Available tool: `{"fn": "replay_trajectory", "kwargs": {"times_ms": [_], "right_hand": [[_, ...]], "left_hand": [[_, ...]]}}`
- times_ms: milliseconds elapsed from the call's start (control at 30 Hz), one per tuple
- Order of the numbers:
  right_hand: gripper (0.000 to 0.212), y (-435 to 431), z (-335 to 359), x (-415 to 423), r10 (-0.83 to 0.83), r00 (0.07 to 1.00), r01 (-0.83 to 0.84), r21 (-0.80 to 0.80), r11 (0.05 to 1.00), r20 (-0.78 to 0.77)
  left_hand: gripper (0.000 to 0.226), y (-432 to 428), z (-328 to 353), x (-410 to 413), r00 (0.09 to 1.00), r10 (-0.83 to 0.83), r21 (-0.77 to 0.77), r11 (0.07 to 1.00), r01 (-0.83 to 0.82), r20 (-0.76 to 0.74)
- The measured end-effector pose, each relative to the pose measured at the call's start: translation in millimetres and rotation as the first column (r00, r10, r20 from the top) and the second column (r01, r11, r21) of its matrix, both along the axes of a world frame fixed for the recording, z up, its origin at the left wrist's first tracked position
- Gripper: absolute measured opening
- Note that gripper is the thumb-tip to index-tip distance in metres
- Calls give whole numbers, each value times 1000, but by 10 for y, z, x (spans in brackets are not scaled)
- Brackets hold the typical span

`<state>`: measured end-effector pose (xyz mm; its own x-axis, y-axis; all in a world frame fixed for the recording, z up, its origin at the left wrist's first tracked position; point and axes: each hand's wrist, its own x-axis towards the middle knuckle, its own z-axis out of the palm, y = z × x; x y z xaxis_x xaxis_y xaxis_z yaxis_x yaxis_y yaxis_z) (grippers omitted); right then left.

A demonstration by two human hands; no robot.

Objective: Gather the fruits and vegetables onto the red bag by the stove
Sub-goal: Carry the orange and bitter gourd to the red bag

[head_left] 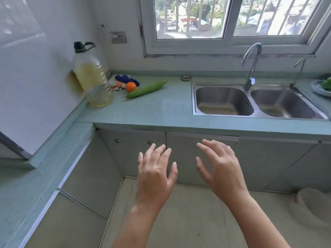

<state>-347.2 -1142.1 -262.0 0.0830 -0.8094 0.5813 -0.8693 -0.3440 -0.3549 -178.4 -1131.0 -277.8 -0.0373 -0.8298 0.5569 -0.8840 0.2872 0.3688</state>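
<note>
A long green bitter gourd (147,89) lies on the green countertop (161,108) left of the sink. An orange fruit (131,86) sits just behind its left end, touching a crumpled blue, white and orange cloth (123,80). A green vegetable (326,84) rests on a plate (318,89) at the far right edge. My left hand (155,174) and my right hand (220,169) hover below the counter's front edge, in front of the cabinet doors, fingers spread and holding nothing. No red bag or stove is in view.
A large plastic bottle of yellow oil (91,77) stands in the left corner against the wall. A steel double sink (250,100) with a curved faucet (251,65) fills the counter's right. A second counter (26,185) runs along the left. A pale basin (313,206) sits on the floor at right.
</note>
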Motion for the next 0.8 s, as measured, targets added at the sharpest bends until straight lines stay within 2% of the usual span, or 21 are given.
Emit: {"fn": "replay_trajectory", "kwargs": {"times_ms": [467,800], "right_hand": [[37,-1555,-181,91,98,995,-98,-14,995,9],[37,-3292,-235,705,153,985,-152,25,988,-73]], "left_hand": [[42,-1344,-183,122,993,115,65,991,-113,-17],[43,-3042,-422,715,993,107,113,988,-102,-43]]}}
